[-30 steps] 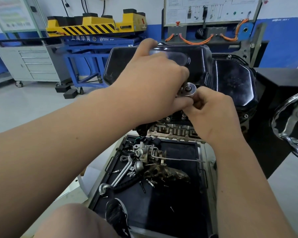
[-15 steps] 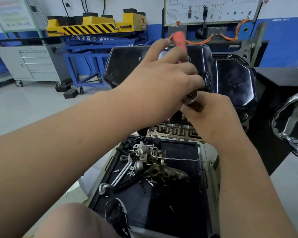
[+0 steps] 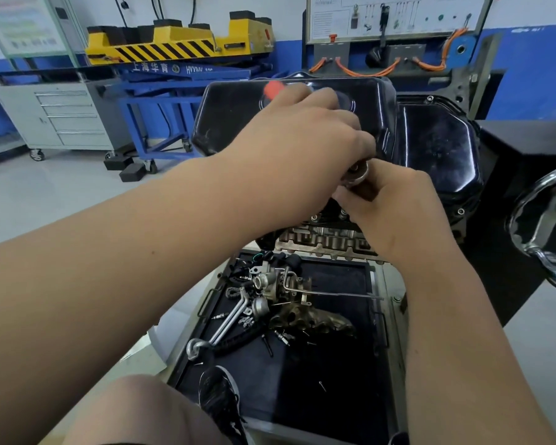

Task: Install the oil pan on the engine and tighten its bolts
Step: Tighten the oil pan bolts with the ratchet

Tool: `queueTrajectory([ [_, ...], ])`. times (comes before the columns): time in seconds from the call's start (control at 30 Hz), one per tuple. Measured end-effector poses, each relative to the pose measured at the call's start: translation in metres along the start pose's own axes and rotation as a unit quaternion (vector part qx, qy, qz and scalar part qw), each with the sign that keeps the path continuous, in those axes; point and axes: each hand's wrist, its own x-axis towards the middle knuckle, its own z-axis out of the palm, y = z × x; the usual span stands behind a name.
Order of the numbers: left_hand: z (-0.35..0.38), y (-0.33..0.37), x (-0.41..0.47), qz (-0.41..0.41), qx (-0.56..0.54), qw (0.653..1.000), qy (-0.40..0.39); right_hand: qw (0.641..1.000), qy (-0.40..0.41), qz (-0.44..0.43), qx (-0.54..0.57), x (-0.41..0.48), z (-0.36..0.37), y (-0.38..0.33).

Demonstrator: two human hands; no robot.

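Bolt tightening, judged: left hand (image 3: 302, 139) grasps the red-handled chrome ratchet (image 3: 357, 175); right hand (image 3: 395, 213) pinches beneath its head, at the glossy black oil pan (image 3: 430, 139) flange. Next move calls for a square handle swing.

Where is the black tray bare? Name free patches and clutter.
Mostly free: near half of the tray, between the shoe and the right rim; also the strip right of the manifold, below the thin rod. Crowded: the far-left corner, around the turbocharger and pipe.
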Motion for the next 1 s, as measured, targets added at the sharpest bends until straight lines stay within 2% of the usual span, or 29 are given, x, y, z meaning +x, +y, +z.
queueTrajectory([
  [0.13,-0.002,-0.001,-0.003,0.007,-0.009,1.0,-0.007,0.999,-0.032,-0.008,0.002,-0.001,-0.006,0.003],
  [0.3,-0.002,0.008,-0.005,-0.048,-0.026,0.997,-0.059,1.0,-0.004,-0.015,-0.018,0.0,-0.005,0.0],
  [0.4,-0.001,0.011,-0.003,-0.084,-0.055,0.994,-0.048,0.999,0.016,-0.012,-0.042,0.0,-0.001,0.0],
  [0.53,-0.009,0.01,0.001,-0.037,-0.056,0.997,-0.044,0.999,0.024,0.029,-0.004,0.001,0.002,-0.004],
  [0.63,-0.008,0.014,0.006,0.022,-0.004,0.999,-0.027,0.999,0.026,0.031,-0.015,0.001,0.004,-0.007],
  [0.7,-0.007,0.015,0.006,0.003,-0.016,1.0,-0.014,0.999,0.034,0.032,-0.02,0.001,0.002,-0.007],
  [0.77,-0.007,0.016,0.004,-0.062,-0.051,0.997,-0.006,0.999,0.032,0.034,-0.018,0.0,0.0,-0.006],
  [0.87,-0.008,0.018,0.001,-0.128,-0.041,0.991,-0.016,0.999,0.027,0.028,0.011,-0.001,-0.001,-0.006],
  [0.93,-0.01,0.018,0.001,-0.121,-0.038,0.992,-0.027,0.999,0.026,0.032,0.02,-0.001,0.0,-0.006],
  [1.0,-0.012,0.016,0.002,-0.079,-0.033,0.995,-0.041,0.999,0.028,0.033,0.019,-0.001,0.001,-0.005],
])
